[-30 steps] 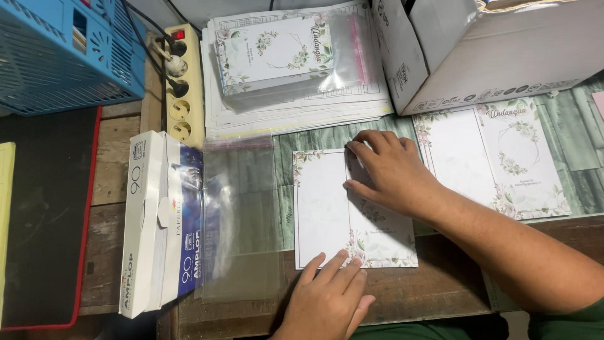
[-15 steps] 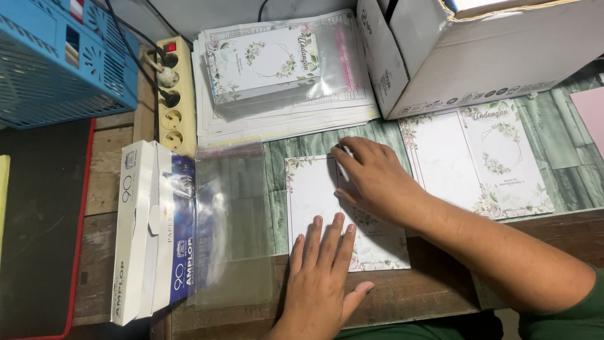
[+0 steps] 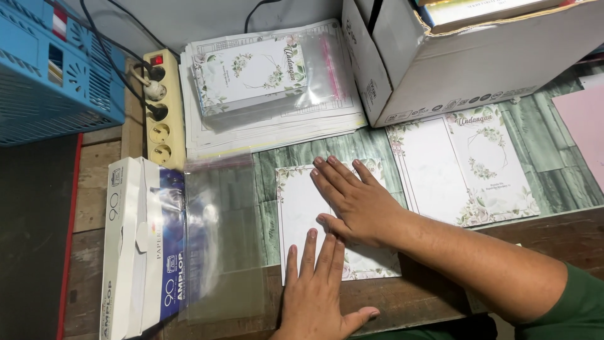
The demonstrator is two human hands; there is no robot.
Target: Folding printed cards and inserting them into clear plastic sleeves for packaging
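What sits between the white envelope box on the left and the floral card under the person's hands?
In the head view, a stack of clear plastic sleeves lies between the envelope box and the floral card, partly overlapping the box.

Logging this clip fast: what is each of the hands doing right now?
Left hand: open, flat on the floral card, holding nothing.
Right hand: open, flat on the same card.

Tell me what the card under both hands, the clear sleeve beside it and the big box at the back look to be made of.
Card: seemingly matte paper or thin cardstock, white with a printed floral border, lying flat.
Clear sleeve: thin glossy plastic film; the wood shows through and it glints.
Big box: probably white-faced cardboard, judging by its folded flaps.
The left hand and right hand press on the card.
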